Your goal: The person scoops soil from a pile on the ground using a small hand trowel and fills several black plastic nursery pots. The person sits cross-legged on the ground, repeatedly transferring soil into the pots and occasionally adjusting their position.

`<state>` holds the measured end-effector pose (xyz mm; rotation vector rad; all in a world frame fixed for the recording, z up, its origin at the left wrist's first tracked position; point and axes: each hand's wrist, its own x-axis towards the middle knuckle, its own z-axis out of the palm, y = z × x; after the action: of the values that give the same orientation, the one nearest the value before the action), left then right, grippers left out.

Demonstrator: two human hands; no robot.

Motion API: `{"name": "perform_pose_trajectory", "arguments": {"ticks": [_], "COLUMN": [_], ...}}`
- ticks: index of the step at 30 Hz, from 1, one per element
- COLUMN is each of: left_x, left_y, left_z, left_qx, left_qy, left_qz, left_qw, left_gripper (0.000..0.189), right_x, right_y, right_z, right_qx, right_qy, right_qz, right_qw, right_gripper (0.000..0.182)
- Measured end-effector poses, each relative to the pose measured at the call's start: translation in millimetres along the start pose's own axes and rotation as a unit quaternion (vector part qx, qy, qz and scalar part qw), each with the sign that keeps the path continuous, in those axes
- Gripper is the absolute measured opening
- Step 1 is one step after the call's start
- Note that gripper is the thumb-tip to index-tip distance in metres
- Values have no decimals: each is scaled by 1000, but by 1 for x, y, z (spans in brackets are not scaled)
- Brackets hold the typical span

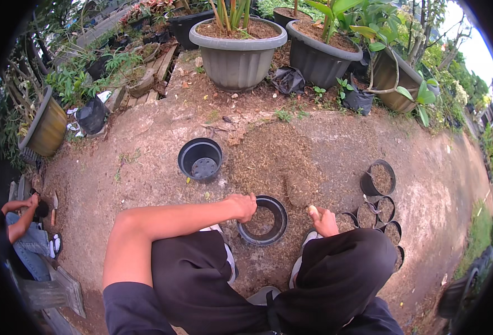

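Observation:
My left hand [246, 207] grips the left rim of a round black plastic plant pot [283, 217], which stands upright between my feet, partly filled with brown soil mix [260, 221]. To the pot's right, my right hand [325, 221] is closed, thumb forward, on what looks like a hand trowel [300, 190]. Soil covers its blade and my fingers hide the handle. Beyond both hands a heap of loose brown soil mix [271, 155] spreads over the concrete. A second black plastic pot [204, 166], with drainage holes in its bottom, stands at the heap's left and holds no soil.
Several small black pots of soil [381, 178] stand by my right knee. Large grey planters [238, 63] line the far edge. At the left sits another person [28, 234], near a trowel with an orange handle [54, 207] on the ground.

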<state>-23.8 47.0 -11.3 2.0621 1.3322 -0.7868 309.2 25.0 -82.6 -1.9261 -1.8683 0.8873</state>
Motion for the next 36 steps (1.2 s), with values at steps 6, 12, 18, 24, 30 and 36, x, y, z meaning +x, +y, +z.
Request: {"name": "perform_pose_trajectory", "arguments": {"ticks": [6, 12, 18, 24, 30, 36], "left_x": [1, -2, -3, 2, -20, -52], "left_y": [-1, -1, -5, -5, 1, 2], "left_z": [0, -3, -1, 1, 2, -14], "left_qx": [-13, -20, -15, -17, 33, 41], "left_qy": [6, -1, 4, 4, 171, 292], "left_qz": [-27, -19, -10, -18, -13, 192], "left_qw": [1000, 1000, 1000, 1000, 985, 936], "left_gripper": [80, 81, 84, 90, 101, 95], "right_x": [-2, -1, -3, -8, -22, -16], "right_y": [-1, 0, -7, -6, -24, -73], "right_z": [3, 1, -5, -14, -69, -152], "right_qx": [-12, -8, -21, -78, -131, -181], "right_qy": [-5, -3, 14, 22, 18, -155], "right_qz": [2, 22, 0, 1, -94, -181], "right_qw": [1000, 1000, 1000, 997, 987, 954], "right_gripper": [37, 35, 37, 39, 41, 37]}}
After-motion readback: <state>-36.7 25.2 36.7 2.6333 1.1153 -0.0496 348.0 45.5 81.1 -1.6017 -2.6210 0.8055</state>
